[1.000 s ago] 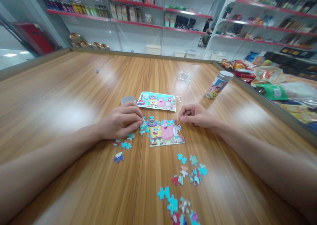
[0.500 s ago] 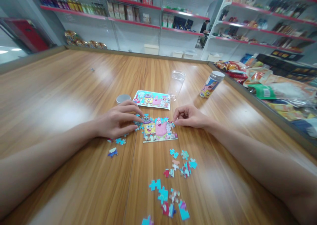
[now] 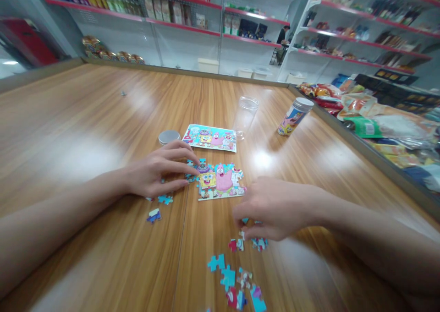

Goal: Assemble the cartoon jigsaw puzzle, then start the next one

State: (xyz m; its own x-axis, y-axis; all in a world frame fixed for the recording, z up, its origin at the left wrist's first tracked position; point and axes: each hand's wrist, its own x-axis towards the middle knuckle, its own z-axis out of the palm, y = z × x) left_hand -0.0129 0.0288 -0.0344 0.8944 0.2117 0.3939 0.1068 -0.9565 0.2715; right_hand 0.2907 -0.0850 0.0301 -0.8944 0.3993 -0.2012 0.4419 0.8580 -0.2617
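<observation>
A partly joined cartoon jigsaw puzzle (image 3: 223,181) lies on the wooden table, showing a yellow square figure and a pink star figure. My left hand (image 3: 160,170) rests at its left side with fingers spread, fingertips at the puzzle's edge and over some loose pieces that it partly covers. My right hand (image 3: 275,209), slightly blurred, is just below the puzzle's right corner. Its thumb and forefinger are apart above a cluster of loose jigsaw pieces (image 3: 260,243), some hidden beneath it. Nearer me lie more blue pieces (image 3: 228,277). A single piece (image 3: 154,216) sits below my left hand.
Behind the puzzle lies a printed picture sheet (image 3: 210,138), with a round metal lid (image 3: 169,137) at its left. A clear plastic jar (image 3: 246,117) and a cartoon-printed canister (image 3: 294,116) stand farther back. Packaged snacks (image 3: 364,115) fill the area beyond the right table edge.
My right hand has left the puzzle's right edge and moved down toward me, over the loose pieces. The left hand has stayed almost in place.
</observation>
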